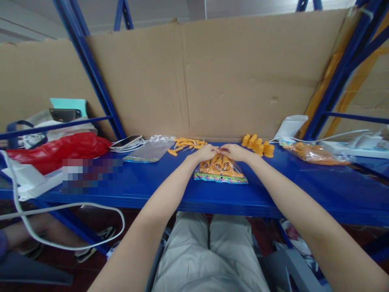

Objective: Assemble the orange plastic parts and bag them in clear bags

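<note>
Both my hands meet at the far edge of a clear bag of orange plastic pieces (221, 169) on the blue worktop (152, 190); left hand (207, 153) and right hand (233, 152) each pinch it in a closed grip.

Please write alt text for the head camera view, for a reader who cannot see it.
Both hands, left hand and right hand, pinch the top of a clear bag of orange parts on a blue shelf. Loose orange caps stand behind; cardboard backs the shelf.

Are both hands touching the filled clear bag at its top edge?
Touching. The head view shows the left hand and right hand pressed on the far edge of the filled bag, no gap visible.
</note>
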A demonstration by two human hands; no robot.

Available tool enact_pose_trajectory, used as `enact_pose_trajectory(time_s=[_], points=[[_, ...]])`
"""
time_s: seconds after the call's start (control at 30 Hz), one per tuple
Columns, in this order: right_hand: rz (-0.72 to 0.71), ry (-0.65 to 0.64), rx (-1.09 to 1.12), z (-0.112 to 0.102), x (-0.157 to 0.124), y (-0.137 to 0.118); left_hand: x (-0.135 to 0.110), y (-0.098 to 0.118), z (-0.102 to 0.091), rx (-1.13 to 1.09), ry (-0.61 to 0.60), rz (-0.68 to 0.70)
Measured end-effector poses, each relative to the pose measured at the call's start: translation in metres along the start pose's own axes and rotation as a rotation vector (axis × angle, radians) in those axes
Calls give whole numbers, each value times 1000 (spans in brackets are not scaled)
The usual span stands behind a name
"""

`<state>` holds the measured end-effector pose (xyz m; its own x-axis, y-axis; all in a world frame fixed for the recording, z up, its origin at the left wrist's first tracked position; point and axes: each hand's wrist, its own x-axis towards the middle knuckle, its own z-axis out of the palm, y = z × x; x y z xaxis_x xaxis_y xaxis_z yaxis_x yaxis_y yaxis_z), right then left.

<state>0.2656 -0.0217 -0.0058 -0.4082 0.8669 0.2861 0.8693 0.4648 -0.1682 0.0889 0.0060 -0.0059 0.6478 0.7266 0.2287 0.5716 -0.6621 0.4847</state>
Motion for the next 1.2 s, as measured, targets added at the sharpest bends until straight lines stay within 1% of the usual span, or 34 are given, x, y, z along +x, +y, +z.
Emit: enact_pose_trajectory(time_s=[0.13, 0.2, 0.33, 0.43, 0.53, 0.63, 0.73, 0.83, 0.9, 1.0, 1.07, 1.13, 1.2], points=[[31, -20, 156, 10, 5, 8, -4, 7, -3, -171, -16, -154], [79, -17, 234, 13, 6, 10, -8, 10, -5, -271, -35, -215], [207, 7, 430, 15, 5, 9, -13, 10, -8, -444, -118, -278], [328, 47, 631, 15, 4, 7, -11, 4, -7, -528, -176, -271], [426, 78, 851, 15, 4, 5, -7, -3, -3, -553, -207, -204], [506, 142, 1008, 17, 6, 5, -5, -6, 1, -524, -191, -173], [582, 234, 1081, 20, 9, 8, -5, -5, 4, -451, -155, -188], [619, 297, 1062, 28, 13, 10, -6, -2, 6, -351, -126, -200], [611, 306, 987, 35, 15, 10, -6, 0, 7, -275, -109, -208], [551, 272, 806, 45, 16, 9, -7, 2, 8, -160, -98, -216], [500, 251, 662, 47, 16, 7, -6, 1, 9, -104, -104, -208], [446, 229, 520, 46, 16, 7, -5, -1, 10, -68, -111, -199], [369, 168, 389, 41, 16, 7, -2, -3, 10, -39, -123, -208]])
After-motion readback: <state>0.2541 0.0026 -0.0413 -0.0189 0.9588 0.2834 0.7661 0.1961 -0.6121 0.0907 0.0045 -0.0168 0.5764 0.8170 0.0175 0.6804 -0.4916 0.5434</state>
